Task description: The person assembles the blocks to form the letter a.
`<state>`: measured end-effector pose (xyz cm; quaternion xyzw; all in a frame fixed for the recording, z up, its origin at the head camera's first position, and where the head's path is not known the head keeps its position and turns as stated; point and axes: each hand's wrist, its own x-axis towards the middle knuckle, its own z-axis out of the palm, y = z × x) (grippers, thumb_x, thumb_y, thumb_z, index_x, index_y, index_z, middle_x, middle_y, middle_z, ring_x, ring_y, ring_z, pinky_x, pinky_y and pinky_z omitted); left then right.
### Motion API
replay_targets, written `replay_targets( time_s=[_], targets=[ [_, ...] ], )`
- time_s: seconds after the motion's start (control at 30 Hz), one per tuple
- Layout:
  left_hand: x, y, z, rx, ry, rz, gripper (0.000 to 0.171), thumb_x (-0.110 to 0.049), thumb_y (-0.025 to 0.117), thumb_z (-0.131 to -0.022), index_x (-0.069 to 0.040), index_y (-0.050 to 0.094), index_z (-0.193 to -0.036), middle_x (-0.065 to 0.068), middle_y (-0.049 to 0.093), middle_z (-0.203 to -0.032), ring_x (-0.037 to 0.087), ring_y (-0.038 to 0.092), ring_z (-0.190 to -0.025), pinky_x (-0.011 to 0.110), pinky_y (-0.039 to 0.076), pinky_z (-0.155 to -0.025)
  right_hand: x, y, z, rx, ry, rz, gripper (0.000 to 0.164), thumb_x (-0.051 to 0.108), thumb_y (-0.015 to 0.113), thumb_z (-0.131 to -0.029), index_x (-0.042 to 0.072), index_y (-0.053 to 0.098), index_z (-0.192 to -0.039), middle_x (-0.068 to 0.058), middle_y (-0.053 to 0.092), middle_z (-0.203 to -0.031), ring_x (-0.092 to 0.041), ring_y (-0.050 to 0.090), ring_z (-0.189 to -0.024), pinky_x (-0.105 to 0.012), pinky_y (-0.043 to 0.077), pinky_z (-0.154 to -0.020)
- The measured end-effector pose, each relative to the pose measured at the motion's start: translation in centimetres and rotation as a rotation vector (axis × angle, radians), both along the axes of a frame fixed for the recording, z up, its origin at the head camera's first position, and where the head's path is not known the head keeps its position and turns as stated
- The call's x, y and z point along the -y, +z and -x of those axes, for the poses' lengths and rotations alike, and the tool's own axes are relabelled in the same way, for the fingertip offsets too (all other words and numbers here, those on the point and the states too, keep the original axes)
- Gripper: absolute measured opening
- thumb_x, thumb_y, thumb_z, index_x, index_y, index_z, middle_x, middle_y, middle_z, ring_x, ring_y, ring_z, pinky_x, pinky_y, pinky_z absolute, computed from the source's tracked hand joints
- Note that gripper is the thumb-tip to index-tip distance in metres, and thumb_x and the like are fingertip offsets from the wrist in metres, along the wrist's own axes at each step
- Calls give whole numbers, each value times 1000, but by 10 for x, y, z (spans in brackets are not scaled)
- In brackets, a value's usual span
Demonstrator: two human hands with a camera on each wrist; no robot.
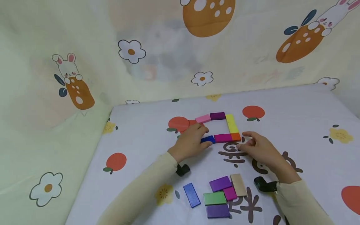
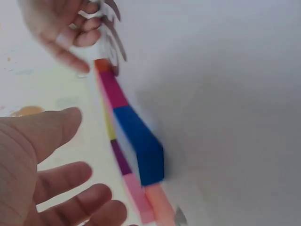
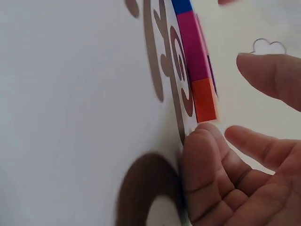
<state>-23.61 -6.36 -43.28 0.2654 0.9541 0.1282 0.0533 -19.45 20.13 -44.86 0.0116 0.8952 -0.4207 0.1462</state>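
Observation:
Flat coloured blocks form an outline open on its left: pink [image 1: 203, 119], dark purple [image 1: 217, 116], yellow [image 1: 232, 123], orange [image 1: 235, 137], magenta [image 1: 223, 138] and blue [image 1: 208, 139]. My left hand [image 1: 191, 141] is at the left end, thumb near the blue block; the left wrist view shows its loosely bent fingers apart from that block [image 2: 136, 141]. By the orange corner is my right hand [image 1: 260, 149], thumb and index finger spread with nothing between them. In the right wrist view its fingertips lie just below the orange block [image 3: 204, 100].
Nearer the front lie loose blocks: sparkly blue [image 1: 192, 195], green [image 1: 214, 198], two purple, one magenta [image 1: 230, 193] and one beige [image 1: 238, 185]. The printed white cloth [image 1: 135, 175] covers the table, with a patterned curtain [image 1: 163, 72] behind. Dark wrist straps hang under both sleeves.

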Motion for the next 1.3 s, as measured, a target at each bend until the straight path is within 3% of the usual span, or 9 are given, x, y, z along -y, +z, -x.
replay_targets(
  time_s=[0.17,0.4,0.53,0.67,0.8,1.07,1.3],
  targets=[
    [40,6,-32,72,7,-5,49,-44,73,-97,-15,66,-136,4,63,-133,18,61,-118,35,56,-95,0,-2,-22,-45,77,-43,67,35,72,-98,0,48,-149,-9,63,-99,-24,55,-86,-30,47,-62],
    [78,-2,-90,187,-103,-4,62,-54,79,-89,-13,67,-133,2,64,-119,12,60,-100,28,55,-89,14,-2,-51,-117,189,-102,54,33,80,-93,4,64,-135,-3,61,-97,-19,53,-83,-26,44,-63],
    [86,-9,-115,142,-143,28,75,-68,80,-80,-15,64,-131,-3,61,-113,10,55,-94,25,52,-78,26,1,-62,-145,232,-126,48,34,84,-88,9,72,-127,-2,61,-103,-20,53,-90,-29,46,-67],
    [86,-12,-130,75,-159,86,83,-73,79,-77,-14,61,-133,-3,60,-113,11,52,-92,24,49,-77,40,1,-66,-166,282,-148,41,33,87,-84,16,76,-119,-2,61,-102,-21,50,-92,-32,42,-65],
    [86,-15,-133,61,-152,105,75,-62,81,-81,-13,60,-134,-2,61,-114,11,53,-94,26,50,-79,50,1,-64,-141,349,-154,39,33,89,-80,19,78,-115,-2,61,-102,-21,50,-90,-29,42,-62],
    [88,-11,-112,111,-105,62,69,-46,84,-85,-13,58,-140,0,60,-122,15,57,-103,29,53,-88,54,3,-60,-118,401,-164,33,30,90,-79,21,79,-110,-2,67,-113,-22,55,-99,-33,48,-73],
    [87,-13,-88,152,-120,-9,65,-38,82,-90,-10,57,-143,4,60,-129,15,58,-111,27,51,-98,59,2,-64,-91,391,-171,30,27,90,-81,20,78,-108,4,58,-85,-16,51,-81,-29,40,-66]
  ],
)
